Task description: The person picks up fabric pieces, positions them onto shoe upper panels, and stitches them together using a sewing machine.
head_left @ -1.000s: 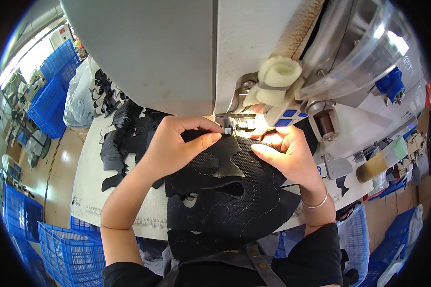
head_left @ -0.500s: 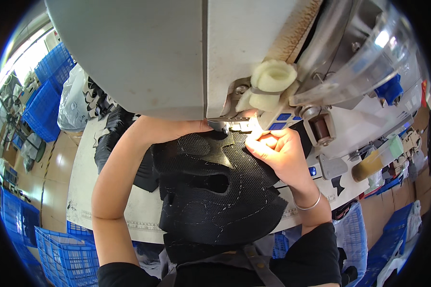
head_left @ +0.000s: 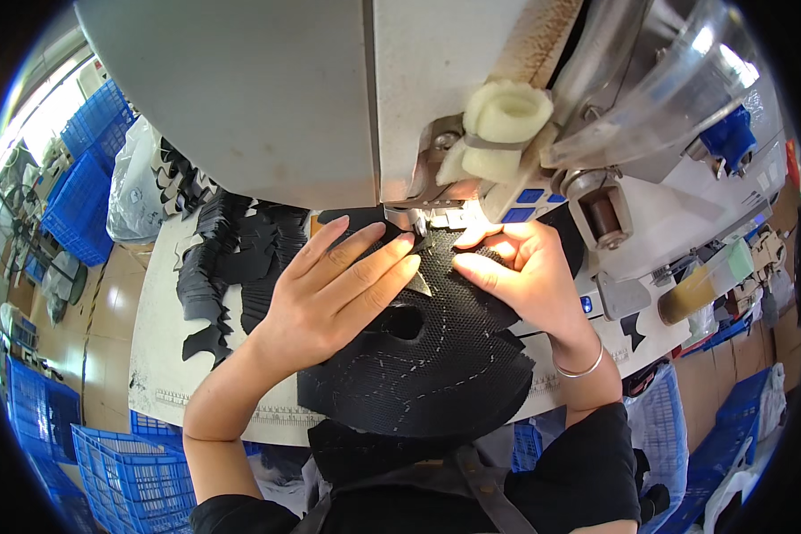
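Observation:
A black mesh fabric piece (head_left: 418, 383) with an oval hole and pale dashed lines lies on the sewing machine's table, its near part hanging toward my lap. My left hand (head_left: 329, 303) rests on its left side, fingers stretched out flat and pointing at the lit presser foot (head_left: 408, 221). Close to the right of the foot, my right hand (head_left: 529, 276) has its thumb and fingers closed on the mesh fabric. The sewing machine's grey head (head_left: 240, 98) hangs over the far part of the fabric and hides it.
Stacks of black cut pieces (head_left: 206, 258) lie left on the white table (head_left: 156, 356). At right are a spool of dark thread (head_left: 607, 218), a clear curved guard (head_left: 659, 111) and a small black scrap (head_left: 633, 331). Blue crates (head_left: 133, 476) stand on the floor.
My left hand has come back from beside the presser foot and now lies spread on top of the fabric. The right hand keeps its hold, nearly in place.

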`<state>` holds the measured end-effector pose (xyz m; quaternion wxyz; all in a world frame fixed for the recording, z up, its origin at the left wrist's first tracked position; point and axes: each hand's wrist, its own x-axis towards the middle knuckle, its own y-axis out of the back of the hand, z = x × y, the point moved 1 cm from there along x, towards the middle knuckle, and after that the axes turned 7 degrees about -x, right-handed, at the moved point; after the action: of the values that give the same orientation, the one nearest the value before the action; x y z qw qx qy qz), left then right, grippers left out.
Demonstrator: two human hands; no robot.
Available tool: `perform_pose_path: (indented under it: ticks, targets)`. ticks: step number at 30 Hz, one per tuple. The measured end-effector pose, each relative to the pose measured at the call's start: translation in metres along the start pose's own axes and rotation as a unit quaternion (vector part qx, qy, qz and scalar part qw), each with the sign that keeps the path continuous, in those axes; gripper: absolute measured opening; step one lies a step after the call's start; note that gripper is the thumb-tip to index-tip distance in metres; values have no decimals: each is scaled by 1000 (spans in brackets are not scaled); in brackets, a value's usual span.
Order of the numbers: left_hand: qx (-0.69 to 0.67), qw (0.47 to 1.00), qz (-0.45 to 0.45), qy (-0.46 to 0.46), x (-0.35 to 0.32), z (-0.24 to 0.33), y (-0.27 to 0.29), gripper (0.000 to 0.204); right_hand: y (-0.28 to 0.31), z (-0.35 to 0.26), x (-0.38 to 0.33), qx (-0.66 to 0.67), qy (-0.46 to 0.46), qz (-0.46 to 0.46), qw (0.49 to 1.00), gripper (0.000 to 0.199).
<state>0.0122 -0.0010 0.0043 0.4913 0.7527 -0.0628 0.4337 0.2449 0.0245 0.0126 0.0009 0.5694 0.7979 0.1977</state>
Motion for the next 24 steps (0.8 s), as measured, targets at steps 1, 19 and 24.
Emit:
perform_pose_path:
  ticks: [1,19,24]
  targets:
    - [-1,1000,2,-2,3,0,1,30,1,0,-2,-4,-3,-12,1000,16]
    - [74,997,-10,-5,15,6,13,27,-15,-44,-43,-496,272,190,803,34]
    - [-187,973,-75,110,31,2,41,28,-31,-24,-11,-552,316,128,761,24]
